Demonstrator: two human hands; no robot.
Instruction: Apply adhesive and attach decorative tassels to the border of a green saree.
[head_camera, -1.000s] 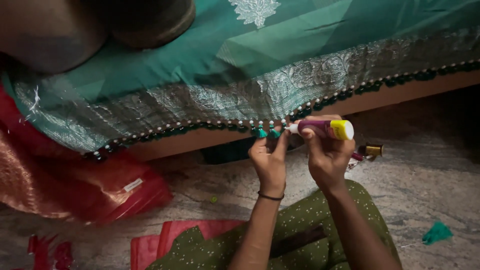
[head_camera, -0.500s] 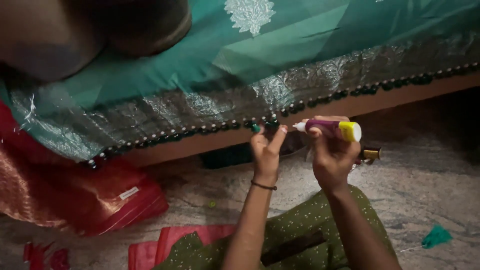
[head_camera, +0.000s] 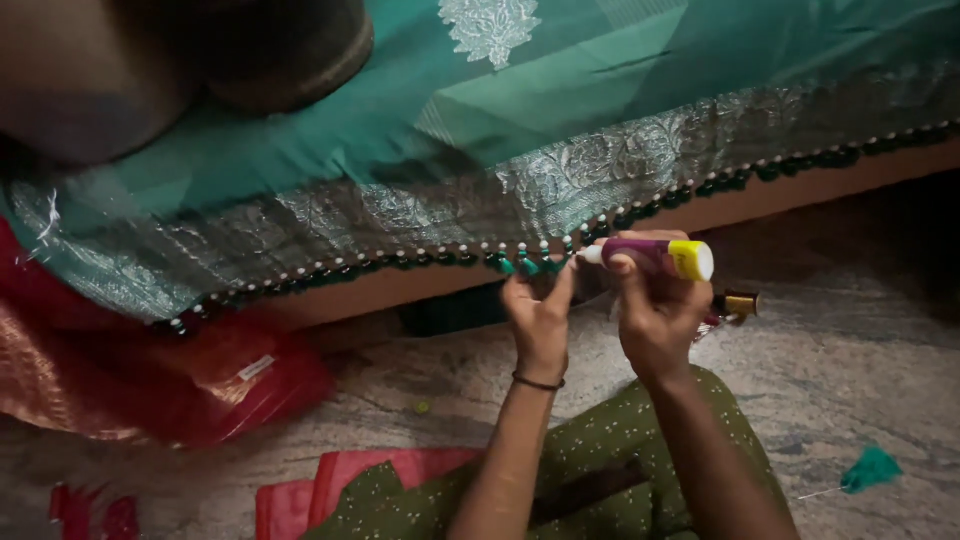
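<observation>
A mottled grey stone floor (head_camera: 880, 380) carries the scene; a folded red and gold fabric bundle (head_camera: 150, 390) lies on it at nine o'clock; flat red cloth pieces (head_camera: 330, 480) rest at seven o'clock; a loose teal thread tassel (head_camera: 870, 468) lies at four o'clock; a wooden bed edge (head_camera: 420, 285) crosses the middle, a teal silk cloth with silver woven border (head_camera: 600, 110) draped over it.

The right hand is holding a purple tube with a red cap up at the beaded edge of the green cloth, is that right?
Not quite: the cap is yellow, not red. The head view shows the right hand holding the purple tube at the beaded edge of the green cloth.
</observation>
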